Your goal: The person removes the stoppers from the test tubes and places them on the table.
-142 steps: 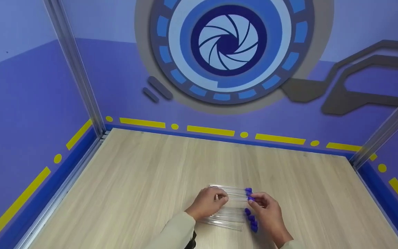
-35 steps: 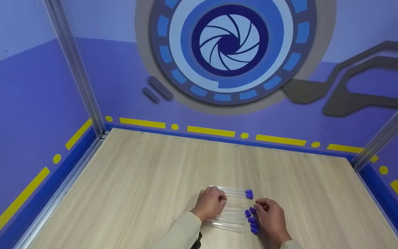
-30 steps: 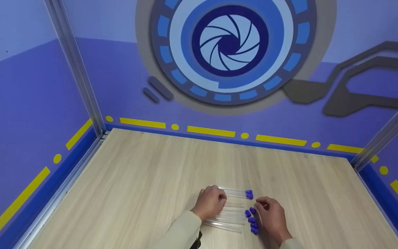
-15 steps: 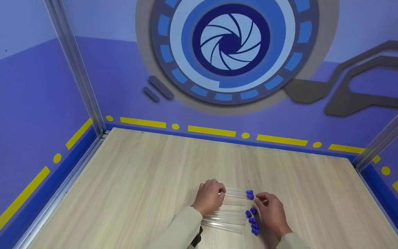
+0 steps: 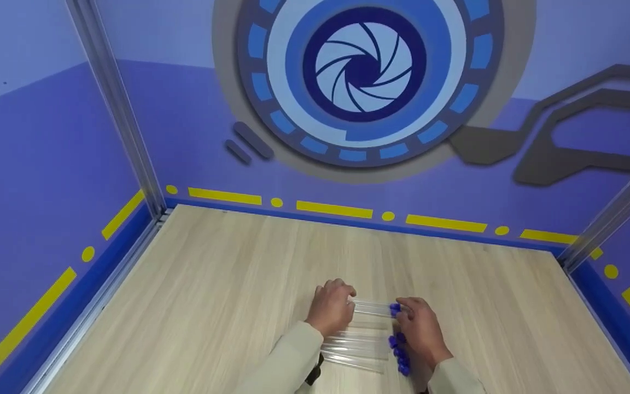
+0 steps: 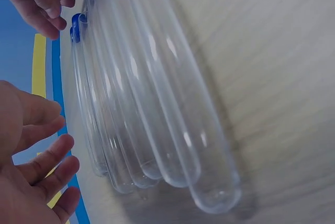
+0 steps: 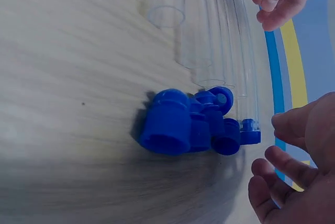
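Two clear test tubes with blue-purple caps lie side by side at the far end of a row. My left hand is by their rounded ends, fingers loosely bent; in the left wrist view its fingertips stand apart from the tubes. My right hand is at the capped ends, thumb and fingers spread around them; in the right wrist view a gap shows between its fingers and the nearest cap. Several uncapped tubes lie nearer me, their open ends facing right.
Several loose caps are clustered just right of the open tube ends, below my right hand. The wooden tabletop is bordered by blue-purple panels and metal posts at the corners.
My right hand earlier pinched a cap on a tube, then drew back, and now has come up to the two capped tubes. My left hand has shifted slightly toward the far side.
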`<act>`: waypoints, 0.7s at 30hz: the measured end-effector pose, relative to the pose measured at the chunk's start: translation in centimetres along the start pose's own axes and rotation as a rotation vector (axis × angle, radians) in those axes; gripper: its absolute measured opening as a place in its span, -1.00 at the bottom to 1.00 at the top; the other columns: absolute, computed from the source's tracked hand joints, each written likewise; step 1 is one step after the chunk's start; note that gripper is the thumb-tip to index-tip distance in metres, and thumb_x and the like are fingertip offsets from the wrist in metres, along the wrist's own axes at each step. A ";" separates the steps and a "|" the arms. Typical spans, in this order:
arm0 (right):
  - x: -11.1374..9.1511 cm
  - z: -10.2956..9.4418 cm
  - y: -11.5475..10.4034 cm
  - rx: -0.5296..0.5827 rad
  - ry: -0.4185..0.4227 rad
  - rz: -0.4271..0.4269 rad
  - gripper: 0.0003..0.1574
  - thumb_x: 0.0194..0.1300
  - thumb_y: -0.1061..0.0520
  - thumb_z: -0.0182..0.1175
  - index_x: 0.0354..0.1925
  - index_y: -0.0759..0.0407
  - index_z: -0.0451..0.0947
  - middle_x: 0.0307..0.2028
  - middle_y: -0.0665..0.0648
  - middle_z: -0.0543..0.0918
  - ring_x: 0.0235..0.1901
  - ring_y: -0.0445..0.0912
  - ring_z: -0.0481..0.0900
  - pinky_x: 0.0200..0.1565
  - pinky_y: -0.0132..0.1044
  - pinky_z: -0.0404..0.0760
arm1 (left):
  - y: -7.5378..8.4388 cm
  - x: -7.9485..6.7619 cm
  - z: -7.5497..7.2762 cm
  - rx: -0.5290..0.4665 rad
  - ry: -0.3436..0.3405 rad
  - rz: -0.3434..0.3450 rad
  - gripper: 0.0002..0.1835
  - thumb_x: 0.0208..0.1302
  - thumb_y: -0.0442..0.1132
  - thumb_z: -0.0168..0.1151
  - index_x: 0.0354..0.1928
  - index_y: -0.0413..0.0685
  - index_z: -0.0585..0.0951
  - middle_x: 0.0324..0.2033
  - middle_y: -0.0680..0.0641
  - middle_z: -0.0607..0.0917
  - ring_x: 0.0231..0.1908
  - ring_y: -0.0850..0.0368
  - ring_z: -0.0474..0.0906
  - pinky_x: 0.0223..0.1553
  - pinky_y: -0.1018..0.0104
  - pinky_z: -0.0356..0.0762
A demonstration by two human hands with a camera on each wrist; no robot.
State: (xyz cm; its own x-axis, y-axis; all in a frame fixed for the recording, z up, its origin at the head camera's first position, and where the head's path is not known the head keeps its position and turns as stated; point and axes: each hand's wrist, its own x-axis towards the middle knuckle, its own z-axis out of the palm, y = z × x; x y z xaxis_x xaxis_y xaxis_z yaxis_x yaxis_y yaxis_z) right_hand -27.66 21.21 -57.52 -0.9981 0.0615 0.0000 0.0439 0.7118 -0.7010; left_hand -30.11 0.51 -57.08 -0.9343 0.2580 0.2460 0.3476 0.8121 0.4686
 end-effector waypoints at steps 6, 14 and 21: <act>0.4 0.5 0.0 -0.069 -0.023 -0.062 -0.56 0.30 0.35 0.05 0.15 0.34 0.50 0.21 0.38 0.43 0.17 0.27 0.47 0.16 0.13 0.43 | 0.1 0.1 0.0 0.002 -0.039 -0.028 -0.76 0.19 -0.27 0.24 -0.09 -0.03 0.69 -0.20 0.00 0.67 -0.11 0.07 0.54 -0.14 0.23 0.36; 0.8 0.9 0.1 -0.163 0.004 -0.133 -0.56 0.24 0.37 0.09 0.10 0.36 0.53 0.14 0.40 0.50 0.18 0.29 0.46 0.21 0.16 0.37 | 0.0 0.3 0.4 -0.011 -0.084 -0.054 -0.75 0.15 -0.35 0.22 -0.11 -0.09 0.69 -0.24 -0.05 0.64 -0.12 0.01 0.53 -0.11 0.09 0.45; 1.2 0.9 -0.1 -0.204 0.005 -0.104 -0.56 0.23 0.40 0.10 0.09 0.32 0.55 0.11 0.38 0.53 0.15 0.28 0.48 0.19 0.16 0.39 | -0.2 0.5 0.5 0.031 -0.079 -0.047 -0.77 0.14 -0.35 0.24 -0.14 -0.07 0.69 -0.28 -0.04 0.62 -0.16 0.02 0.53 -0.18 0.09 0.48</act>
State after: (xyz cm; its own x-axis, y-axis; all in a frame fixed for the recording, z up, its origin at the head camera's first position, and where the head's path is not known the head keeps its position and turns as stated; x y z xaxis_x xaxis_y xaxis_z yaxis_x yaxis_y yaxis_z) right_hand -28.86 20.57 -58.13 -0.9975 -0.0163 0.0684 -0.0507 0.8411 -0.5385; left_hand -30.72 0.72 -57.48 -0.9532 0.2588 0.1566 0.3021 0.8395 0.4516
